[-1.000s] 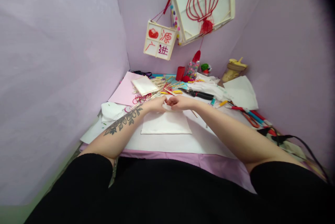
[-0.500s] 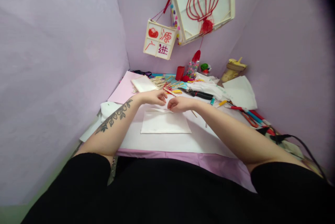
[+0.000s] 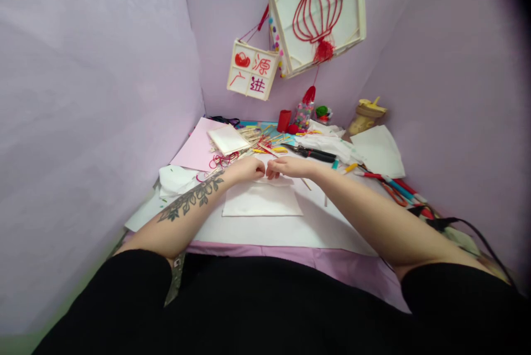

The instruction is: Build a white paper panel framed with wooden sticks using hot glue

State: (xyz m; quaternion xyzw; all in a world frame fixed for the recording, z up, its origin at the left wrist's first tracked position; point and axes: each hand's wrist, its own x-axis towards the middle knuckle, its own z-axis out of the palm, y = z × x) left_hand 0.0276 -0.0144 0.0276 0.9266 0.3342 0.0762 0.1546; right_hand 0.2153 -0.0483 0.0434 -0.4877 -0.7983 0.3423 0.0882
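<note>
Head view, entries listed left to right. Red cord: tangled, left of centre, below a small framed panel. Left hand: placed at centre, fingers curled inward; whether anything is pinched cannot be told. White panel: laid flat on white paper at lower centre, long axis set left to right; it is situated below the fingers in the frame, its far edge partly covered, neither hand being clearly nearer. Right hand: held just beside the left, fingers bent downward, slightly parted; any grip is hidden. Black-handled cutters: laid just beyond. Against the frame half a second earlier, the gap between the hands is narrowed, the left fingers more tightly curled.
</note>
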